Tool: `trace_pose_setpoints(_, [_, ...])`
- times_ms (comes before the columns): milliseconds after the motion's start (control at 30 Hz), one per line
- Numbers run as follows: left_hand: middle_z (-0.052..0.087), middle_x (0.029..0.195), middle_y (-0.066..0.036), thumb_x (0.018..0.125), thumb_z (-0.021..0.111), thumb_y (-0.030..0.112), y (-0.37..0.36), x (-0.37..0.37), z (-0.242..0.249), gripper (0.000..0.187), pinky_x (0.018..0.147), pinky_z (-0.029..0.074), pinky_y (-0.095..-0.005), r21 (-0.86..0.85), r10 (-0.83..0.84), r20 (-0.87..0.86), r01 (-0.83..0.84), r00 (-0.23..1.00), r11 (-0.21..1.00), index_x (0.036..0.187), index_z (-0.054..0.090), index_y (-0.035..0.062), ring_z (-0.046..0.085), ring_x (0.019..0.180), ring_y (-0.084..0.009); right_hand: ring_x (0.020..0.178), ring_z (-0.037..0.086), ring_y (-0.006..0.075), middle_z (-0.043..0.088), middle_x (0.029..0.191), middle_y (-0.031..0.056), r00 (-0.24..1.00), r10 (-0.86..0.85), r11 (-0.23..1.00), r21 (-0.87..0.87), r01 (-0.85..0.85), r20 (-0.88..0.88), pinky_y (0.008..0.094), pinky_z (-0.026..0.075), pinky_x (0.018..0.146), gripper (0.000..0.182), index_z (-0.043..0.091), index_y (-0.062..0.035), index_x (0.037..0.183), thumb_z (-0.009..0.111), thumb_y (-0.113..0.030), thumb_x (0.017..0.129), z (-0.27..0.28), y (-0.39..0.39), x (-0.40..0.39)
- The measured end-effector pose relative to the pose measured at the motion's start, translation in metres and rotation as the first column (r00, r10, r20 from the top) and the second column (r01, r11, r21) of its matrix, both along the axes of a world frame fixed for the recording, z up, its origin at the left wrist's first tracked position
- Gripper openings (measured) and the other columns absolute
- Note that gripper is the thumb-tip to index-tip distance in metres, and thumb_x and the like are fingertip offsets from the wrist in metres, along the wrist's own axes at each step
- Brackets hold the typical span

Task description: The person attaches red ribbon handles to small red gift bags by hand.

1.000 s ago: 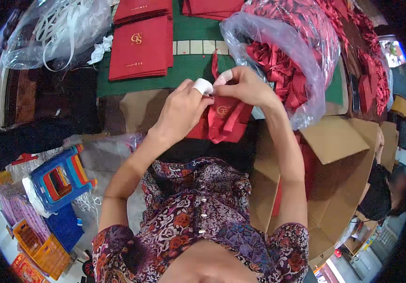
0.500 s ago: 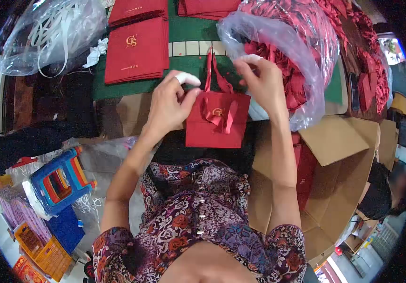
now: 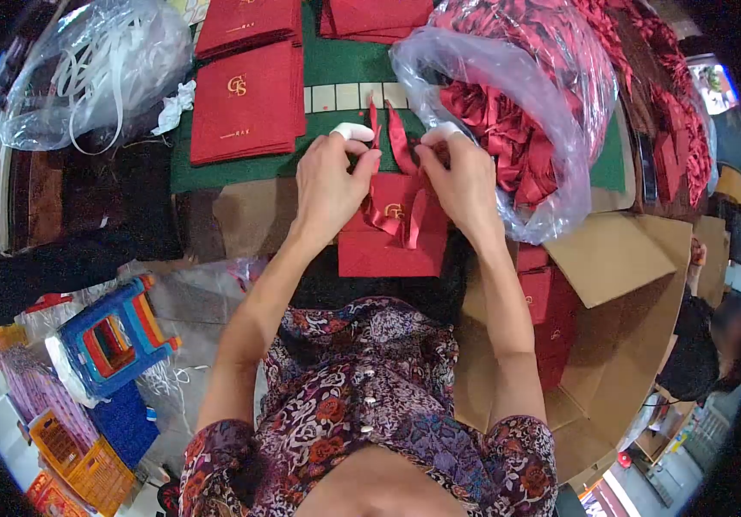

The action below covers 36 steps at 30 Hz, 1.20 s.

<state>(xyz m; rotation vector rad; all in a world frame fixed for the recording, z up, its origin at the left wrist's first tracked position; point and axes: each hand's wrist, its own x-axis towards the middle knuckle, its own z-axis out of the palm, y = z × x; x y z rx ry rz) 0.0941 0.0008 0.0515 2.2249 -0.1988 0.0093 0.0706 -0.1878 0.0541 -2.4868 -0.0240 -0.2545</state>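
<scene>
A small red paper gift bag (image 3: 388,250) with a gold monogram lies flat at the table's front edge. Red satin ribbon (image 3: 399,142) extends in two strands beyond its top, and other ribbon ends hang across its front. My left hand (image 3: 333,181), with white wrapping on a finger, pinches the left strand between thumb and index finger. On the other side my right hand (image 3: 463,181), also with a wrapped finger, has its thumb and index fingertips closed at the edge of the right strand. The exact grip there is partly hidden.
Stacks of flat red bags (image 3: 244,108) lie at the back left. A clear plastic bag of red ribbons (image 3: 508,146) stands at the right, above an open cardboard box (image 3: 616,258) holding red bags. White ribbons fill another plastic bag (image 3: 99,73). A person (image 3: 702,345) is at far right.
Both hands have moved inward to the ribbon strands above the bag, and their fingers have closed there. The strands now stand a little further apart.
</scene>
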Motion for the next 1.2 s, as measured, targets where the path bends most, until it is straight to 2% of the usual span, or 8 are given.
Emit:
trace_pose_setpoints(100, [0.07,0.079,-0.003,0.082,0.077,0.014,0.002,-0.002,-0.001,0.025,0.06,0.045,-0.0281,-0.115,0.038,0.014,-0.036,0.999,0.993,0.106,0.073,0.0083,0.053,0.064,-0.0108,0.076,0.063,0.0099,0.068,0.086,0.0048,0.995,-0.058,0.909,0.407,0.088,-0.086,0.0276,0.05,0.071,0.015,0.066,0.0005,0.104,0.068,-0.009,0.093,0.013,0.001,-0.007])
trace_pose_setpoints(200, [0.071,0.081,-0.004,0.081,0.076,0.016,-0.005,-0.01,0.009,0.018,0.064,0.048,-0.0339,-0.138,0.039,0.09,-0.026,0.995,0.99,0.098,0.073,0.0092,0.057,0.068,-0.0181,0.08,0.063,0.0089,0.07,0.088,0.0041,0.991,-0.03,0.829,0.551,0.096,-0.128,0.0269,0.051,0.073,0.02,0.068,0.0011,0.109,0.069,-0.009,0.092,0.021,0.006,-0.01])
trace_pose_setpoints(600, [0.067,0.082,-0.006,0.081,0.077,0.013,-0.012,-0.012,0.014,0.015,0.063,0.05,-0.0325,-0.066,-0.056,0.206,0.071,0.977,0.995,0.096,0.075,0.0095,0.06,0.067,-0.0184,0.086,0.062,0.0048,0.071,0.094,-0.0002,0.979,0.119,0.747,0.665,0.02,-0.163,0.0222,0.05,0.078,0.016,0.071,0.0009,0.106,0.069,-0.008,0.093,0.008,0.008,-0.006])
trace_pose_setpoints(700, [0.068,0.089,-0.01,0.083,0.072,0.011,-0.009,-0.012,0.014,0.012,0.072,0.049,-0.0371,-0.131,-0.115,0.152,0.135,0.982,0.982,0.094,0.072,0.007,0.06,0.079,-0.0278,0.083,0.061,0.004,0.069,0.093,-0.0015,0.974,0.137,0.689,0.724,0.038,-0.182,0.021,0.049,0.076,0.012,0.07,-0.0001,0.102,0.069,-0.008,0.093,0.004,0.003,-0.001])
trace_pose_setpoints(767, [0.067,0.108,-0.016,0.086,0.071,0.007,-0.002,-0.01,0.004,0.027,0.085,0.052,-0.0349,-0.112,-0.109,0.377,0.162,0.92,0.98,0.113,0.068,0.004,0.067,0.098,-0.0271,0.081,0.06,0.0035,0.068,0.091,-0.0028,0.983,0.105,0.639,0.767,0.051,-0.153,0.02,0.048,0.075,0.009,0.069,-0.0011,0.1,0.069,-0.007,0.093,0.004,0.003,-0.001])
trace_pose_setpoints(900, [0.06,0.13,-0.016,0.088,0.068,0.003,0.025,-0.026,-0.01,0.063,0.103,0.045,-0.037,-0.213,-0.163,0.152,0.193,0.975,0.958,0.144,0.041,0.0022,0.059,0.119,-0.0241,0.08,0.056,0.0026,0.066,0.089,-0.0046,0.986,0.044,0.58,0.807,0.108,-0.163,0.0184,0.044,0.074,0.008,0.069,-0.0025,0.099,0.068,-0.008,0.094,0.012,-0.006,0.002])
trace_pose_setpoints(967, [0.057,0.134,-0.023,0.086,0.073,0.015,0.03,-0.039,-0.006,0.078,0.107,0.043,-0.0404,-0.515,-0.4,-0.228,0.239,0.887,0.823,0.148,0.029,-0.0021,0.056,0.127,-0.032,0.079,0.055,0.0024,0.065,0.089,-0.0049,0.988,0.044,0.593,0.8,0.092,-0.147,0.0186,0.044,0.072,0.008,0.069,-0.0024,0.099,0.068,-0.009,0.095,0.014,-0.005,0.005])
trace_pose_setpoints(1200, [0.052,0.138,-0.025,0.084,0.074,0.011,0.041,-0.063,-0.003,0.091,0.11,0.04,-0.0407,-0.38,-0.438,-0.24,0.331,0.866,0.863,0.153,0.017,-0.0048,0.053,0.129,-0.032,0.075,0.054,0.0016,0.065,0.086,-0.0054,0.992,-0.123,0.722,0.687,0.085,0.006,0.0195,0.043,0.067,0.011,0.071,-0.0011,0.098,0.069,-0.01,0.093,0.025,-0.02,0.046])
